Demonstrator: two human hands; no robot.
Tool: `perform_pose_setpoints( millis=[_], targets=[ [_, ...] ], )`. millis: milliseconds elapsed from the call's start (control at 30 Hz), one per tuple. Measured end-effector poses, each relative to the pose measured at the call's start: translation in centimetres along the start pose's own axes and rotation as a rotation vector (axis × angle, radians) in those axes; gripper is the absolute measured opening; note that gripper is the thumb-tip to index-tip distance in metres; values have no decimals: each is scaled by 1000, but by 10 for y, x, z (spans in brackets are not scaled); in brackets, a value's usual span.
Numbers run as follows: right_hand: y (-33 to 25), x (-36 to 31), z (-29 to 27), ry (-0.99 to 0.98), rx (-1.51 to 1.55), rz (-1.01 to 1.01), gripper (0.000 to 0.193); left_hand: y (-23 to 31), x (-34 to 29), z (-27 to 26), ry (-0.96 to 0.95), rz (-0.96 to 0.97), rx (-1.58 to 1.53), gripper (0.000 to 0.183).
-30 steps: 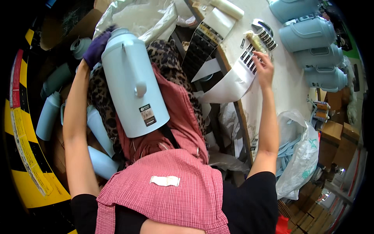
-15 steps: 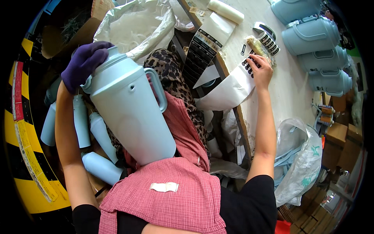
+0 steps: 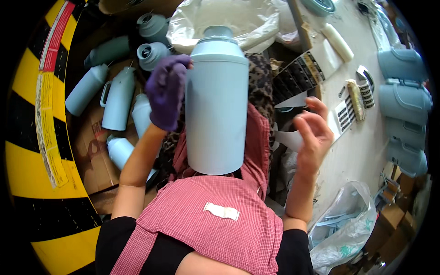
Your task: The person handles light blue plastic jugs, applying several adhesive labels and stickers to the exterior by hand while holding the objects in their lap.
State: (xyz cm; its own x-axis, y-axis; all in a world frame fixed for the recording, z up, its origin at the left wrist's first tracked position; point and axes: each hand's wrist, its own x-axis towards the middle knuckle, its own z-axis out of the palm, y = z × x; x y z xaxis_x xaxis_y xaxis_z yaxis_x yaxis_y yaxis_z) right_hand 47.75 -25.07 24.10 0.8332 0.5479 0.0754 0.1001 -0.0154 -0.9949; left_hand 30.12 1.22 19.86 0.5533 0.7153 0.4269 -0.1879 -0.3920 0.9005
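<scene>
A large light-blue thermos jug body (image 3: 217,114) rests on my lap with its open neck pointing away from me. Its plain, smooth side faces up, and no handle shows from here. My left hand (image 3: 166,91), in a purple glove, is curled against the jug's upper left edge, with bare fingertips at its shoulder. To the right of the jug and apart from it, my bare right hand (image 3: 315,137) is raised, thumb and finger bent together. Whatever may be between them is too small to make out. A sheet of dark labels (image 3: 344,114) lies on the table beyond that hand.
Several blue jug bodies (image 3: 118,101) lie in a cardboard box (image 3: 94,160) at left. A plastic-lined bag (image 3: 183,27) stands ahead. On the right table (image 3: 353,146) are a white roll (image 3: 338,42) and finished jugs (image 3: 403,103); a bag of blue parts (image 3: 343,229) sits nearer me.
The jug has turned, taking its handle and small hole out of sight. My left hand has moved from its neck to its side. My right hand has come off the label sheet toward the jug.
</scene>
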Motion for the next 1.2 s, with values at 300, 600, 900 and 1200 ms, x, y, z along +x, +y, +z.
perform_pose_setpoints(
  millis=[300,600,900,1200],
  targets=[
    [25,30,130,-111,348,143,13,9,-1,-5,-192,-121,41,28],
    [44,37,146,-38,224,163,13,-11,22,0,-178,68,699,21],
    [45,39,148,-15,110,132,14,-7,22,3,-117,153,850,19],
    [51,54,140,-64,382,326,41,-12,23,-26,-325,-24,1197,24]
  ],
)
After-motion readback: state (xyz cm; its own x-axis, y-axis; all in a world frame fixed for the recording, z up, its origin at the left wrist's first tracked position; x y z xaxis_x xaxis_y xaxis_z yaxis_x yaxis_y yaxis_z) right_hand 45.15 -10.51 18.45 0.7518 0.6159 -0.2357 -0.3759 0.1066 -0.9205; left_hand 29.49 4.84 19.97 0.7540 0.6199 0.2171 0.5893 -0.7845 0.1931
